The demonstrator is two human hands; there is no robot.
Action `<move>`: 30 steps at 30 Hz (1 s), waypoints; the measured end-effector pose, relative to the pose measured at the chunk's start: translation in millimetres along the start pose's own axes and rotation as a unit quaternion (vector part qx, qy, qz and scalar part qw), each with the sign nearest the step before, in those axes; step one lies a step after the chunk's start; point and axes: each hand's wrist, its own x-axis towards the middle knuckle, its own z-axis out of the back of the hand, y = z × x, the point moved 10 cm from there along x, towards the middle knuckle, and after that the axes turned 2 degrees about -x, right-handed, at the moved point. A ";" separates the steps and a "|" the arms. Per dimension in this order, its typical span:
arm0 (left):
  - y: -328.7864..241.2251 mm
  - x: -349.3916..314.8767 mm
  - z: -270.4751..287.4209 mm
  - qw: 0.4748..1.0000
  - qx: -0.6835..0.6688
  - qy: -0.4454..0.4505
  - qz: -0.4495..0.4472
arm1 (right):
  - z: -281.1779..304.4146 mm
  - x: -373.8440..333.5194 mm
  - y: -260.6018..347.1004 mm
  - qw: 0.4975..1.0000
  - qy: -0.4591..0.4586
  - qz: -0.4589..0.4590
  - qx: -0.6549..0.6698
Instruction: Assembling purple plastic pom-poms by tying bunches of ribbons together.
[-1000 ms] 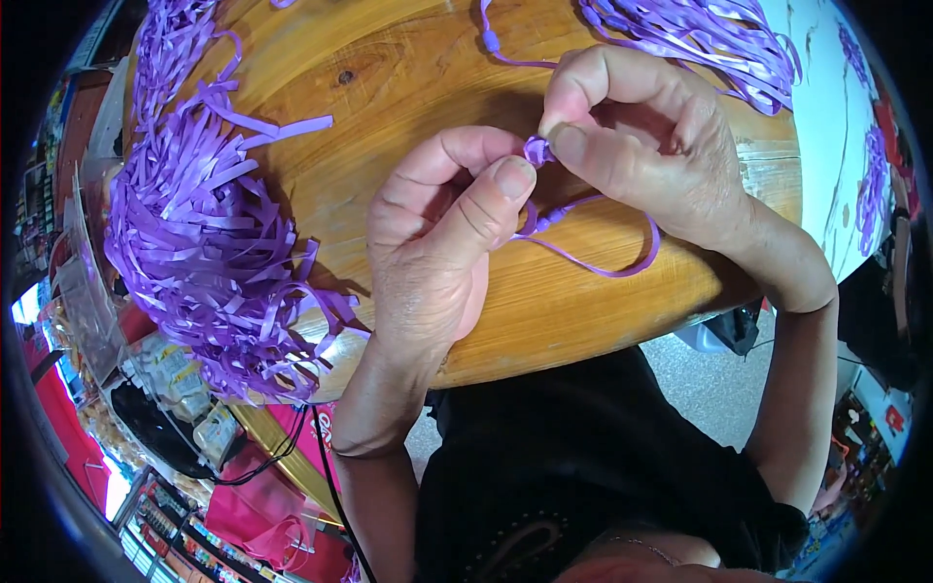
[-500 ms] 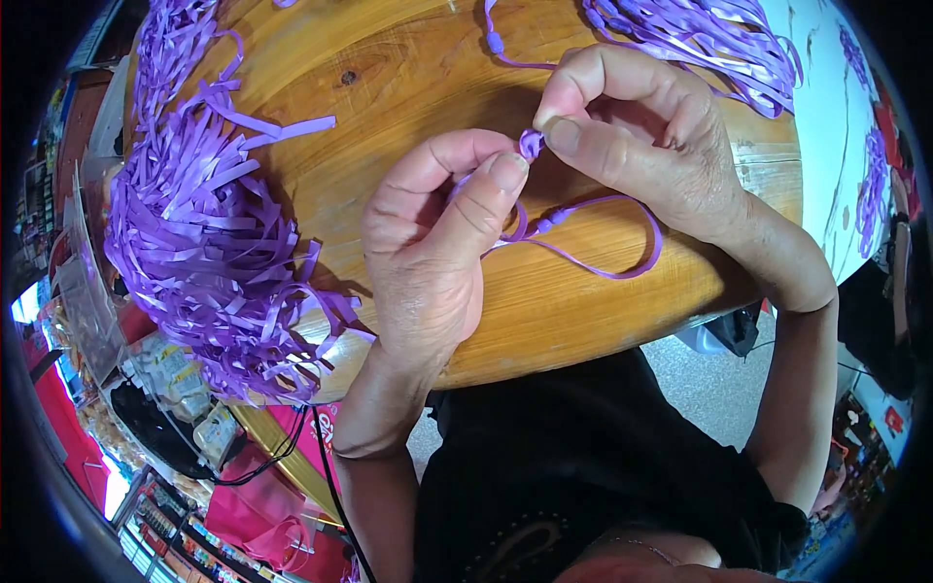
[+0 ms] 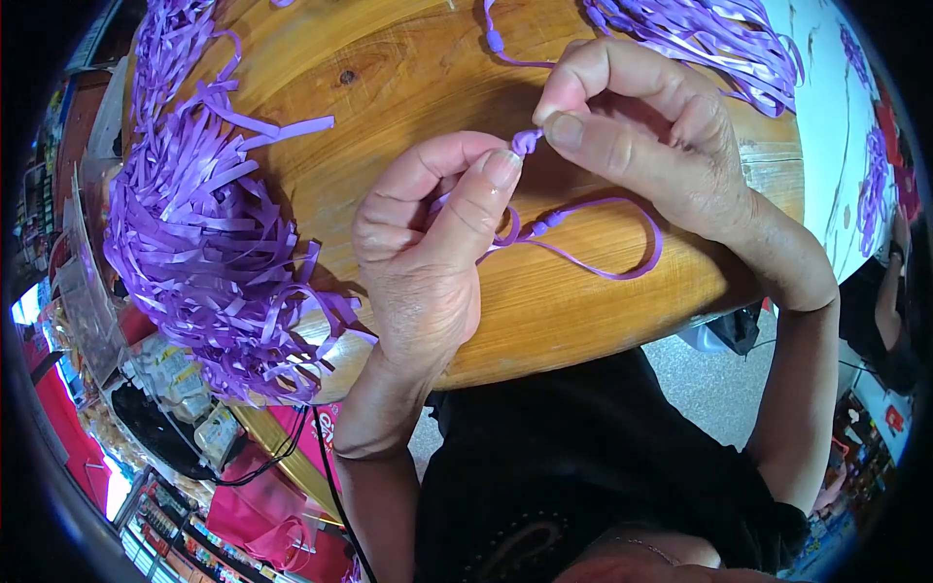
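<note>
Between my two hands is a purple ribbon (image 3: 526, 143) with a small twisted knot in it. My left hand (image 3: 432, 223) pinches the ribbon just below the knot, thumb against forefinger. On the other side my right hand (image 3: 641, 136) grips the ribbon's short end between thumb and fingertip. The rest of this ribbon hangs under my hands and lies on the wooden table (image 3: 408, 58) as a loop (image 3: 656, 243), with another small knot (image 3: 554, 220) in it. Part of the ribbon is hidden behind my left hand.
A large heap of loose purple ribbons (image 3: 204, 243) covers the table's left side. At the far right lies a bundle of ribbons (image 3: 709, 49), one strand bearing a knot (image 3: 496, 43). Beyond the table's right edge, more ribbons (image 3: 875, 185) rest on a white marbled surface (image 3: 826, 136).
The knot looks tighter and a little more drawn out. My left hand has shifted slightly left, widening the gap between my fingertips. At the far right, another person's arm shows more.
</note>
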 end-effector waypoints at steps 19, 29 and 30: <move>1.4 -0.9 -2.4 1.000 0.012 0.011 0.004 | -14.5 -6.9 45.7 0.892 0.022 0.332 -0.306; -1.4 -0.3 -6.4 0.997 0.065 0.014 -0.034 | -23.4 -22.4 51.6 0.808 0.016 0.399 -0.433; -4.9 -0.7 -6.5 0.997 0.065 0.015 -0.033 | -23.8 -22.7 54.9 0.796 0.027 0.397 -0.456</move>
